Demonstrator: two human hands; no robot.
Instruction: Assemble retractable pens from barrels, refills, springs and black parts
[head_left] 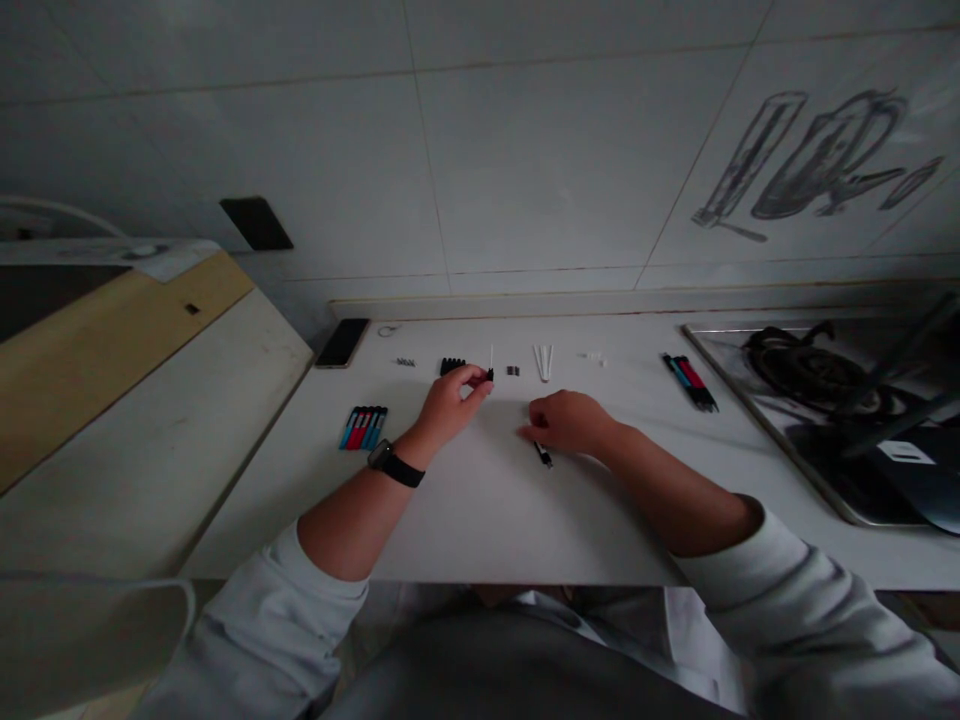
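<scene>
My left hand (455, 400) pinches a small black pen part (490, 375) between thumb and fingertips, and a thin white refill (491, 355) stands up just above it. Fingers curled, my right hand (566, 420) rests low over the table. A short black-and-white pen piece (543, 456) shows beneath its palm; whether the fingers grip it is hidden. Beside the left fingers lies a row of black pen parts (452, 366). Between the hands and farther back are small dark pieces (513, 371) and several white refills (544, 362).
Blue and red pen barrels (364, 428) lie at left, and pens (690, 382) at right. Springs (406, 362), clear small parts (594, 358), a ring (388, 330) and a phone (343, 343) line the back. A gas stove (825, 400) borders the right side.
</scene>
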